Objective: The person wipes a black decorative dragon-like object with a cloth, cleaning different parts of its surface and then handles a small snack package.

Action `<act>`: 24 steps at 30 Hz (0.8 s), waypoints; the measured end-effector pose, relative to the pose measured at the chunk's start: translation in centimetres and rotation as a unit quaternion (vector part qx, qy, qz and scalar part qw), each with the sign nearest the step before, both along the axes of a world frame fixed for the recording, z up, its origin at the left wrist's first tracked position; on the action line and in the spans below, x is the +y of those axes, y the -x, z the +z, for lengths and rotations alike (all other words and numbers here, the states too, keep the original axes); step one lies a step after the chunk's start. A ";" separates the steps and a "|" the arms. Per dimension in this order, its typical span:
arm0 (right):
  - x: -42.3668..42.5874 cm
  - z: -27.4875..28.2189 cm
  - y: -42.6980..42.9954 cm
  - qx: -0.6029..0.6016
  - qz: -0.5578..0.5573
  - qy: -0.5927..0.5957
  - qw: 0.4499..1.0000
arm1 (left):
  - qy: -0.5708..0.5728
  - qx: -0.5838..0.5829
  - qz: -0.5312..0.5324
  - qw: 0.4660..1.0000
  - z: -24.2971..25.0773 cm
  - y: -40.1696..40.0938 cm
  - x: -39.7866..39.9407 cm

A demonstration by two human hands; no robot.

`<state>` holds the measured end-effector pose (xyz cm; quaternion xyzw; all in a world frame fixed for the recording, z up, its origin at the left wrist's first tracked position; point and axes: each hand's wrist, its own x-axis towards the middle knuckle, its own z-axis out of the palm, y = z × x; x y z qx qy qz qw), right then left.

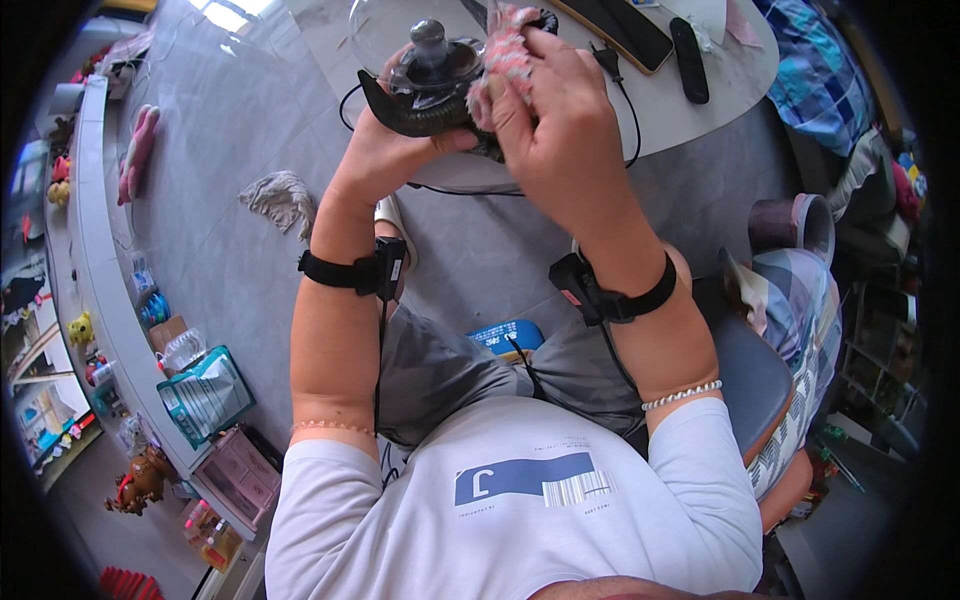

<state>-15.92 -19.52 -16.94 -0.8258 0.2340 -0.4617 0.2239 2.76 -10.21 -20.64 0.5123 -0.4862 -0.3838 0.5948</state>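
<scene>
A dark, glossy object with a curved, ridged horn shape (420, 116) and a round grey knob (429, 39) on top is held over the near edge of the table. My left hand (390, 146) cups it from the left and below, with the thumb along its underside. My right hand (551, 109) pinches a pink and white fluffy cloth (510, 60) against the object's right side. Part of the object is hidden behind the cloth and fingers. A clear rounded cover or bowl (375, 26) shows just behind it.
On the white table (675, 124) lie a smartphone (630, 34), a black remote-like device (688, 61) and a plug with a black cable (609, 61). A grey cloth (281, 201) lies on the floor at left. A chair (739, 360) stands at right, near a bin (791, 225).
</scene>
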 end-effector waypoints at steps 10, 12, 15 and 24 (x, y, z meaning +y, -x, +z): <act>3.8 1.8 1.8 -0.059 0.202 -0.004 0.978 | -0.026 0.042 -0.011 0.999 -0.4 -0.5 0.2; 2.6 1.2 1.6 -0.109 0.169 -0.046 0.979 | -0.004 0.040 -0.013 0.999 -0.2 -0.2 0.1; 1.0 1.6 2.3 -0.214 0.097 -0.240 0.942 | 0.001 0.055 -0.021 0.998 0.0 0.0 0.2; -1.0 2.0 1.0 -0.033 0.042 0.010 0.999 | -0.025 0.051 -0.024 0.998 -0.3 -0.2 0.4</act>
